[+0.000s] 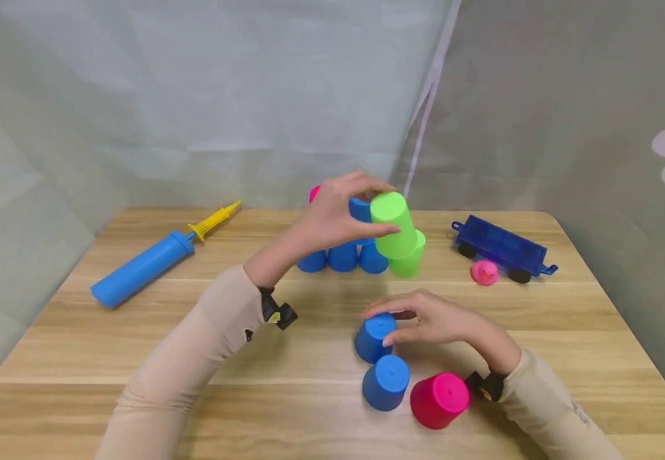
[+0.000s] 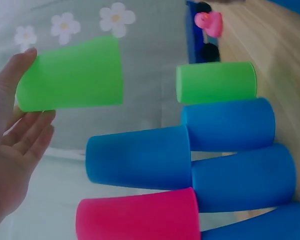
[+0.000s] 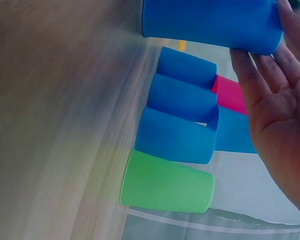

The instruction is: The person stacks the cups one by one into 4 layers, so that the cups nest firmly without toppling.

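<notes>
A green cup (image 1: 394, 225), upside down, is held in the air by my left hand (image 1: 340, 214), thumb on one side and fingers on the other. Below it is a row of upside-down cups: several blue ones (image 1: 342, 257) and a green cup (image 2: 216, 82) at the right end. On that row rest a pink cup (image 2: 137, 216) and a blue cup (image 2: 138, 157). Nearer the front, my right hand (image 1: 432, 317) grips an upside-down blue cup (image 1: 374, 338) by its upper part. Beside it stand another blue cup (image 1: 386, 383) and a pink cup (image 1: 440, 401).
On the left of the wooden table (image 1: 79, 358) lies a blue pump (image 1: 142, 268) with a yellow nozzle. A blue toy trailer (image 1: 499, 246) and a pink rubber duck (image 1: 484, 273) sit at the back right. Grey cloth (image 1: 252, 96) hangs behind the table.
</notes>
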{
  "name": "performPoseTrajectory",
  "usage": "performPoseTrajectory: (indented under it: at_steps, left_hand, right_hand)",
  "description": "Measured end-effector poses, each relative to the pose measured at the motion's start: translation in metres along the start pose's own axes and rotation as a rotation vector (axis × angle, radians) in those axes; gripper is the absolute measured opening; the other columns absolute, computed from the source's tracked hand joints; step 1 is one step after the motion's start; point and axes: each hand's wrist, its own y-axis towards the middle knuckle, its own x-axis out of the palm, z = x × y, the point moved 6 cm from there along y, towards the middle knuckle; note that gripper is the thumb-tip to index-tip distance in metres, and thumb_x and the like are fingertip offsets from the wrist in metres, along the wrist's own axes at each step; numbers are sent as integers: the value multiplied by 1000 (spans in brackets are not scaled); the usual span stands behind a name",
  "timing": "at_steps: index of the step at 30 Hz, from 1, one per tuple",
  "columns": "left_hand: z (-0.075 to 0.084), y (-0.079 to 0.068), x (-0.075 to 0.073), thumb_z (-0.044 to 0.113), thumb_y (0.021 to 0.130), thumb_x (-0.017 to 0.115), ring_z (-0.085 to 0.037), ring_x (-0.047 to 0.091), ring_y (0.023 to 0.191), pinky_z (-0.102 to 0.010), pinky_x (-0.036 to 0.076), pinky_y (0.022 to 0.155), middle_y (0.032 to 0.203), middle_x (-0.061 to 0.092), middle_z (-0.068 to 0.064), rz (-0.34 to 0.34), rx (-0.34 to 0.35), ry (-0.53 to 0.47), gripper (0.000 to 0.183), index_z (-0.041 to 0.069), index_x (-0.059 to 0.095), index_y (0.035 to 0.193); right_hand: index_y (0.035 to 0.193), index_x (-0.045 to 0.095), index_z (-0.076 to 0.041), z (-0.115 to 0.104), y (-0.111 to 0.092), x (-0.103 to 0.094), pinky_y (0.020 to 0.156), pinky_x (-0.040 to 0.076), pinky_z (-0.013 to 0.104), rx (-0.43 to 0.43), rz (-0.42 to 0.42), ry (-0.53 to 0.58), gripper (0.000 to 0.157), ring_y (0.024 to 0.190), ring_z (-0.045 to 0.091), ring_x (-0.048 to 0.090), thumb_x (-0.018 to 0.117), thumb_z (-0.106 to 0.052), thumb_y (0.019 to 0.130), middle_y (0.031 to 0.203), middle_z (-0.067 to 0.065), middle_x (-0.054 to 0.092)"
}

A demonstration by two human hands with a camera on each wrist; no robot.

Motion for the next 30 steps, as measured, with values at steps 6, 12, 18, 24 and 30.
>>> performPoseTrajectory:
  at_steps: [6, 12, 18, 24, 30]
  left_hand:
    - [-4, 24, 17, 29, 76, 78, -13, 57, 97, -22, 48, 84, 109, 61, -5, -122, -6, 140, 48, 4, 63, 115]
    - [-17, 32, 26, 27, 79, 75, -16, 55, 99, -23, 47, 86, 112, 60, -8, -192, -65, 179, 47, 3, 61, 116]
    - [-25, 33, 31, 30, 80, 73, -15, 54, 96, -22, 47, 81, 111, 59, -7, -229, -126, 215, 49, 3, 60, 118]
    - [-31, 30, 34, 33, 82, 71, -16, 53, 93, -21, 47, 75, 110, 57, -6, -256, -207, 282, 51, 4, 57, 122]
    - [-34, 27, 37, 39, 84, 67, -17, 54, 98, -25, 47, 82, 115, 57, -5, -275, -227, 381, 55, 6, 55, 127]
  right_hand:
    - [126, 57, -6, -2, 1, 0, 94, 47, 34, -17, 3, -7, 49, 115, 14, 56, 67, -32, 86, 126, 3, 59]
    - [127, 57, -8, -5, 4, 2, 93, 48, 36, -23, 4, -12, 48, 115, 14, 56, 67, -31, 85, 127, 2, 59]
    - [126, 57, -6, -6, 5, 3, 91, 49, 40, -30, 9, -2, 47, 114, 16, 58, 68, -28, 85, 126, 4, 59]
    - [125, 58, -6, -8, 4, 4, 91, 49, 41, -48, 7, 0, 46, 115, 19, 57, 68, -27, 86, 126, 6, 59]
    - [126, 58, -8, -9, 5, 5, 92, 48, 39, -33, 2, 8, 47, 116, 17, 56, 68, -29, 85, 127, 3, 59]
